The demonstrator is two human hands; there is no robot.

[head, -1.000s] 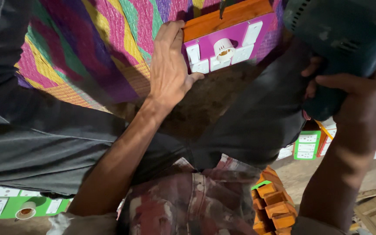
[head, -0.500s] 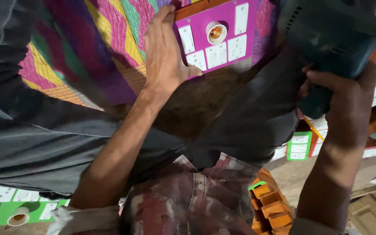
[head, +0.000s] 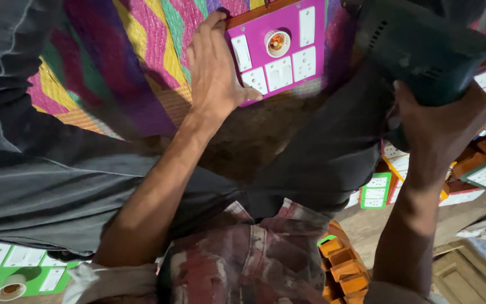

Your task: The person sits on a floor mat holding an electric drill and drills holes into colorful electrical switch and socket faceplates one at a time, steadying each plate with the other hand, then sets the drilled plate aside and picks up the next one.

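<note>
My left hand (head: pixel 215 67) lies flat on the left edge of a purple switchboard panel (head: pixel 288 34) that carries white switches, sockets and a round lamp holder. The panel rests on a woven mat (head: pixel 130 56) striped in pink, yellow, green and purple. My right hand (head: pixel 440 121) grips the handle of a dark teal electric drill (head: pixel 423 45), held above and to the right of the panel. The drill's tip is hidden from view. My legs in dark trousers (head: pixel 40 180) frame the panel on both sides.
A green switchboard panel (head: pixel 7 270) lies at the lower left. More panels in green and orange (head: pixel 375 191) sit at the right beside my leg. Small orange wooden boxes (head: pixel 344 264) are stacked at the bottom, with a wooden frame (head: pixel 468 270) at the lower right.
The purple panel has slid left and nearer the middle of view. My left hand stays pressed on its edge, and the drill has shifted a little to the left with my right hand.
</note>
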